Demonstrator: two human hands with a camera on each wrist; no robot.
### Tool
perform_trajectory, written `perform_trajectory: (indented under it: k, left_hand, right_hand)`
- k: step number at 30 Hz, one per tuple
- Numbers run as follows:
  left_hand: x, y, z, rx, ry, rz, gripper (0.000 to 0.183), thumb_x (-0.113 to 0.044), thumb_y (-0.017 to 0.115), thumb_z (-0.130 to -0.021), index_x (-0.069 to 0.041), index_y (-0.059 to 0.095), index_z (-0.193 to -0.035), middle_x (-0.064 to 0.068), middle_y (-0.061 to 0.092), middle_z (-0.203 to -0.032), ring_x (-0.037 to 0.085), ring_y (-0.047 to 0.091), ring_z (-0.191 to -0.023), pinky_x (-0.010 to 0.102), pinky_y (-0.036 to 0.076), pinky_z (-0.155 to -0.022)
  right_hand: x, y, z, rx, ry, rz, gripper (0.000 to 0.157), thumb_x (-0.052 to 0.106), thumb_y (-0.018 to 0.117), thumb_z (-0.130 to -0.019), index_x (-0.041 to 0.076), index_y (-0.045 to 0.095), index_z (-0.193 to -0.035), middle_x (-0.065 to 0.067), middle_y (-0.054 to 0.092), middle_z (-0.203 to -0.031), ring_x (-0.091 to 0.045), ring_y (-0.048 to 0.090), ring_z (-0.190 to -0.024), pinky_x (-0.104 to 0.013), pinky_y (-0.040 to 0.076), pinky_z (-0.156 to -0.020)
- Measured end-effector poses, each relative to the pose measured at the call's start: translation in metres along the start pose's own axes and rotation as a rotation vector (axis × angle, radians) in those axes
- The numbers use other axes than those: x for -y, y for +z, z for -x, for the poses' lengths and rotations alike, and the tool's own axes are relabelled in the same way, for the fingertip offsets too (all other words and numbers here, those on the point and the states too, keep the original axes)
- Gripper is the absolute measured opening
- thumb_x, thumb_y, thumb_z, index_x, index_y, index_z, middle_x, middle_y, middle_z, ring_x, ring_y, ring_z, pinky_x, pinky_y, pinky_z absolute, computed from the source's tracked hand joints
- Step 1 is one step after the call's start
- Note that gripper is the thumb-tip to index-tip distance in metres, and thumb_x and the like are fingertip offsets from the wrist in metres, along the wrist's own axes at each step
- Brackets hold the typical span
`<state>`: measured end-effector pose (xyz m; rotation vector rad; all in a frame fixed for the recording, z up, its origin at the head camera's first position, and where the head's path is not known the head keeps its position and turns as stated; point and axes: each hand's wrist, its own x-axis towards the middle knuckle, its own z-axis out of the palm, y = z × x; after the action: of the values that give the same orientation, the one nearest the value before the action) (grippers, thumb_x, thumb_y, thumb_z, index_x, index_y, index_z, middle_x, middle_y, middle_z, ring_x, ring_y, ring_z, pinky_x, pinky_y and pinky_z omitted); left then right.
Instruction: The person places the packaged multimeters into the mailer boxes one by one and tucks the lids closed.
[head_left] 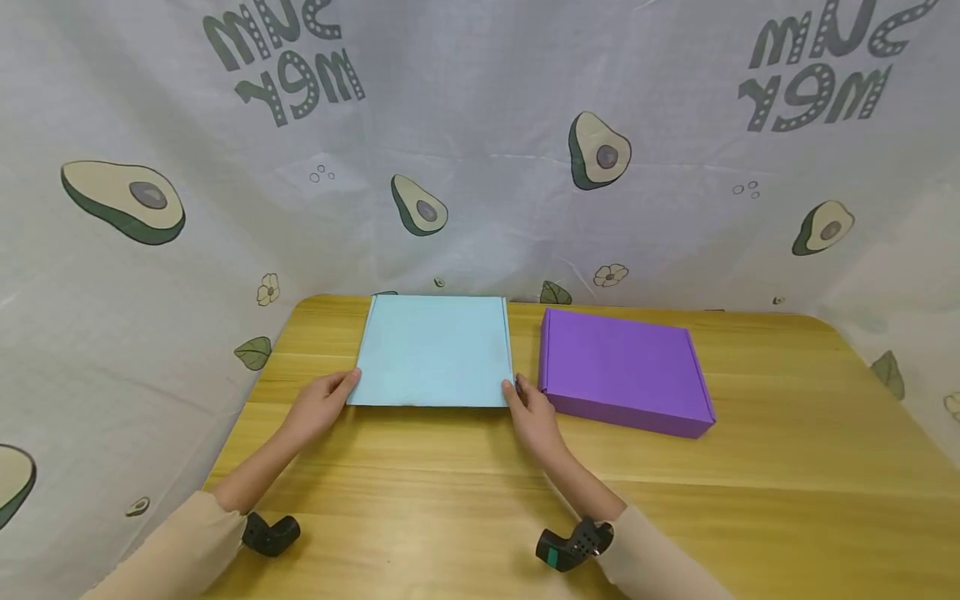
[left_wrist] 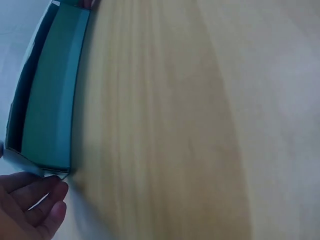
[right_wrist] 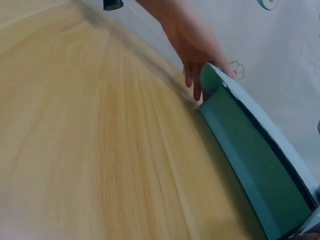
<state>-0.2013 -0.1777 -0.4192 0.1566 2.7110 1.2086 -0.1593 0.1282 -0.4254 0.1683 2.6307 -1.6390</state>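
Note:
A flat light blue cardboard box (head_left: 438,350) lies toward the back of the table, its broad top facing up. My left hand (head_left: 322,404) grips its near left corner, thumb on the top edge. At the near right corner my right hand (head_left: 534,417) holds it the same way. In the left wrist view, the box's near side (left_wrist: 52,90) shows a dark gap under the top panel, and the left fingers (left_wrist: 40,195) curl below the corner. The right wrist view has the box (right_wrist: 260,160) at right, with most of the right hand out of frame.
Close to the right of my right hand sits a closed purple box (head_left: 626,362), slightly turned. Both stand on a wooden table (head_left: 420,500). A pale curtain (head_left: 480,208) printed with avocados hangs behind the table's far edge. Each wrist wears a black device (head_left: 272,535).

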Motion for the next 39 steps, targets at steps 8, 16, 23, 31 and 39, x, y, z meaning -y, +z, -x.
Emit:
perform_trajectory:
  k: [8, 16, 23, 31, 39]
  left_hand:
    - [-0.009, -0.004, 0.003, -0.027, 0.035, -0.182, 0.058, -0.043, 0.034, -0.099, 0.005, 0.054, -0.125, 0.023, 0.065, -0.104, 0.037, 0.061, -0.093, 0.045, 0.051, -0.076]
    - [-0.016, -0.007, 0.005, -0.085, -0.01, -0.287, 0.055, -0.048, 0.04, -0.095, -0.003, 0.065, -0.115, -0.001, 0.043, -0.053, 0.014, 0.036, -0.049, 0.025, 0.025, -0.043]
    - [-0.013, -0.006, 0.006, -0.11, 0.002, -0.311, 0.054, -0.05, 0.043, -0.094, -0.004, 0.068, -0.109, 0.004, 0.067, -0.077, 0.015, 0.049, -0.057, 0.027, 0.031, -0.045]
    - [-0.005, -0.005, -0.002, -0.005, -0.003, -0.229, 0.061, -0.05, 0.038, -0.096, 0.001, 0.056, -0.124, 0.021, 0.061, -0.116, 0.036, 0.057, -0.105, 0.046, 0.047, -0.082]
    - [-0.005, -0.001, -0.031, 0.073, -0.154, 0.293, 0.065, -0.042, 0.039, -0.098, -0.001, 0.025, -0.145, 0.019, 0.026, -0.149, 0.033, 0.026, -0.136, 0.044, 0.029, -0.108]
  right_hand:
    - [0.002, -0.01, 0.005, -0.002, -0.12, 0.154, 0.048, 0.026, 0.039, -0.1, -0.013, 0.046, -0.127, -0.026, 0.054, -0.123, -0.037, 0.06, -0.097, -0.043, 0.049, -0.086]
    - [0.008, -0.018, 0.005, -0.001, -0.08, 0.183, 0.042, 0.026, 0.048, -0.097, -0.009, 0.059, -0.117, -0.022, 0.064, -0.11, -0.034, 0.059, -0.105, -0.043, 0.05, -0.083]
    - [0.005, -0.019, 0.005, 0.027, -0.064, 0.167, 0.042, 0.024, 0.049, -0.096, -0.01, 0.055, -0.12, -0.023, 0.062, -0.114, -0.035, 0.057, -0.108, -0.045, 0.048, -0.088]
    - [-0.005, -0.009, 0.006, -0.053, -0.121, 0.109, 0.045, 0.019, 0.054, -0.094, -0.007, 0.046, -0.129, -0.024, 0.053, -0.127, -0.036, 0.052, -0.116, -0.043, 0.045, -0.094]
    - [0.008, -0.008, -0.02, 0.014, -0.542, 0.436, 0.055, 0.021, 0.056, -0.093, -0.004, 0.038, -0.138, -0.02, 0.031, -0.146, -0.035, 0.021, -0.137, -0.052, 0.024, -0.108]
